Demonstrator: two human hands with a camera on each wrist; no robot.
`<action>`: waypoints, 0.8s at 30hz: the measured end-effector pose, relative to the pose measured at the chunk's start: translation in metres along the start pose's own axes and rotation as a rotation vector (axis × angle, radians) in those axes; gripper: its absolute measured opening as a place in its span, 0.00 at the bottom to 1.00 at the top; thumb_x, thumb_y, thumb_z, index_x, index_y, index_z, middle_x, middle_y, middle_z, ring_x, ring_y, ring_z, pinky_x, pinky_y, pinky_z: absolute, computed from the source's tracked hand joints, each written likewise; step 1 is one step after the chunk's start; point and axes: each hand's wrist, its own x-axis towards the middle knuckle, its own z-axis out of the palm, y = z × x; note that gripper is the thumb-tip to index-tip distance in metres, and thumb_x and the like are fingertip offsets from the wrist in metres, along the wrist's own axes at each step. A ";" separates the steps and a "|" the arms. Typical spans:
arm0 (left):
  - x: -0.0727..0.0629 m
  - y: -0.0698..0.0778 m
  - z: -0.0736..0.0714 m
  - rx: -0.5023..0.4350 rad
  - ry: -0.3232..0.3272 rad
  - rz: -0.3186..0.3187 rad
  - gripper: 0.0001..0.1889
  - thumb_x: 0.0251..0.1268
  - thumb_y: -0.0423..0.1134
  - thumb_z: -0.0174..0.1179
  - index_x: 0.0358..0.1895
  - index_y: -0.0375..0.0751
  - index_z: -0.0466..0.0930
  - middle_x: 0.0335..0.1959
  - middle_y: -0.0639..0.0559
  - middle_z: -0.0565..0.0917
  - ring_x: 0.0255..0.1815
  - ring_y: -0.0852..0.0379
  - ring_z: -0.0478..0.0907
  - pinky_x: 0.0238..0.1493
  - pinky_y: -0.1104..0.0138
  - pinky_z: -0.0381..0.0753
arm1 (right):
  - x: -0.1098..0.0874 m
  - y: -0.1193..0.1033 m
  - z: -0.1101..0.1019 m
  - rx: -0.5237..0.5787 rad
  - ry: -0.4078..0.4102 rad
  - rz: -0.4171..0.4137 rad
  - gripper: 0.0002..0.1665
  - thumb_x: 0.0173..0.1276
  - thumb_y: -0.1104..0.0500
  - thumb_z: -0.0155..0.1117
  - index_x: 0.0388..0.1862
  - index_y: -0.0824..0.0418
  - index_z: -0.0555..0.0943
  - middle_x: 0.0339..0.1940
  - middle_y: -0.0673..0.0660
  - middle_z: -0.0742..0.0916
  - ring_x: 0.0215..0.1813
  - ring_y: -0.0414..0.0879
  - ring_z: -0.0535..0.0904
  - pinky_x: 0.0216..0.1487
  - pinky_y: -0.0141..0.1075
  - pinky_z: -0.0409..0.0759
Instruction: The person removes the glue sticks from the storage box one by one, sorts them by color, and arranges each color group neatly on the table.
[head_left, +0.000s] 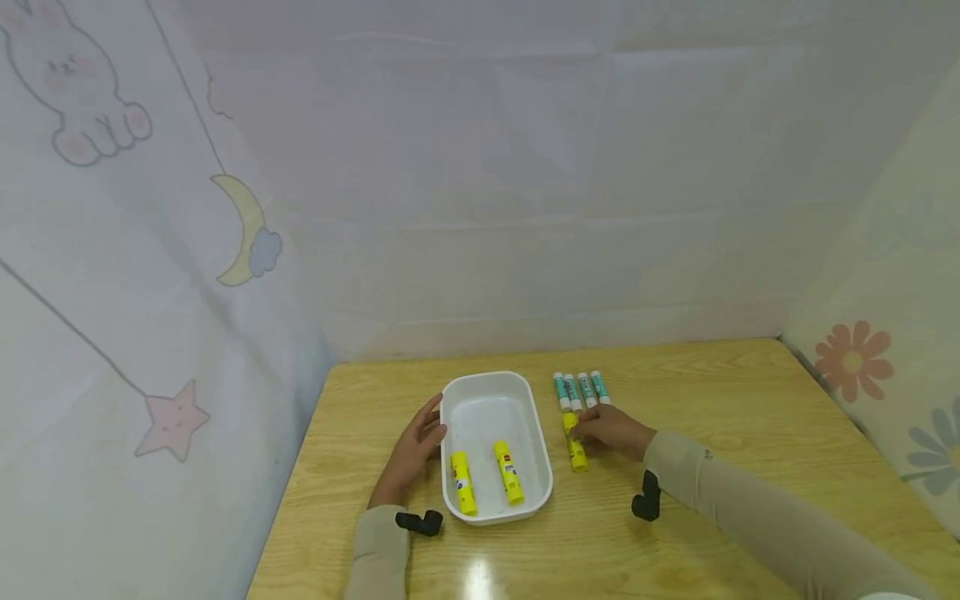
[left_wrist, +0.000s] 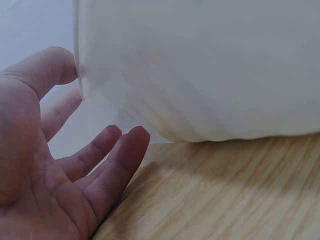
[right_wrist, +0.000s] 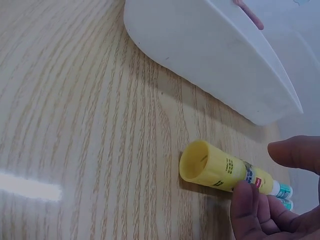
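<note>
A white tray (head_left: 495,521) sits on the table, with two yellow glue sticks, one on the left (head_left: 463,483) and one on the right (head_left: 508,472), lying inside. My left hand (head_left: 416,442) is at the tray's left side; in the left wrist view its spread fingers (left_wrist: 132,150) reach the wall and rim. Right of the tray, a third yellow glue stick (right_wrist: 220,167) lies on the table, its hollow end facing the right wrist camera. Fingertips of my right hand (head_left: 611,429) are against its side, while the thumb (right_wrist: 295,152) stands apart from it.
Several smaller white-and-teal glue sticks (head_left: 581,390) lie in a row just beyond the right hand. The wooden table (head_left: 697,383) meets a printed cloth backdrop (head_left: 525,208) at the back, with more cloth at both sides.
</note>
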 end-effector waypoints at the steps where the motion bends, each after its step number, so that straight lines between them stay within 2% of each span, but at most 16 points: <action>1: 0.000 0.000 0.000 0.000 -0.001 -0.002 0.30 0.74 0.42 0.55 0.74 0.66 0.59 0.68 0.43 0.68 0.66 0.41 0.69 0.56 0.52 0.78 | 0.000 0.000 -0.001 0.000 0.002 0.000 0.33 0.65 0.57 0.67 0.61 0.74 0.67 0.52 0.64 0.79 0.47 0.50 0.79 0.49 0.41 0.81; 10: 0.002 0.001 0.001 0.010 -0.023 0.002 0.30 0.75 0.40 0.54 0.76 0.61 0.57 0.70 0.40 0.66 0.67 0.38 0.68 0.56 0.52 0.78 | 0.000 -0.002 -0.002 0.000 0.030 -0.024 0.33 0.65 0.57 0.68 0.62 0.74 0.67 0.58 0.65 0.77 0.49 0.49 0.79 0.51 0.41 0.81; 17: -0.006 0.022 0.000 -0.014 -0.056 -0.005 0.32 0.74 0.39 0.55 0.77 0.50 0.55 0.70 0.34 0.64 0.67 0.35 0.66 0.55 0.51 0.78 | -0.004 -0.009 0.002 0.048 0.038 -0.038 0.34 0.68 0.56 0.64 0.65 0.72 0.64 0.53 0.65 0.78 0.49 0.52 0.78 0.53 0.44 0.80; 20: -0.011 0.030 0.000 -0.014 -0.058 -0.021 0.33 0.73 0.42 0.56 0.77 0.50 0.55 0.70 0.34 0.64 0.67 0.36 0.66 0.55 0.52 0.78 | -0.005 -0.015 0.006 0.086 0.040 -0.062 0.38 0.69 0.53 0.64 0.69 0.70 0.61 0.54 0.64 0.77 0.52 0.54 0.78 0.54 0.44 0.79; 24: -0.013 0.032 -0.002 -0.019 -0.061 -0.026 0.35 0.71 0.46 0.58 0.77 0.51 0.54 0.71 0.34 0.63 0.68 0.35 0.65 0.55 0.53 0.78 | -0.005 -0.027 0.017 0.130 0.059 -0.098 0.44 0.68 0.49 0.65 0.73 0.66 0.58 0.58 0.64 0.76 0.56 0.57 0.77 0.56 0.45 0.78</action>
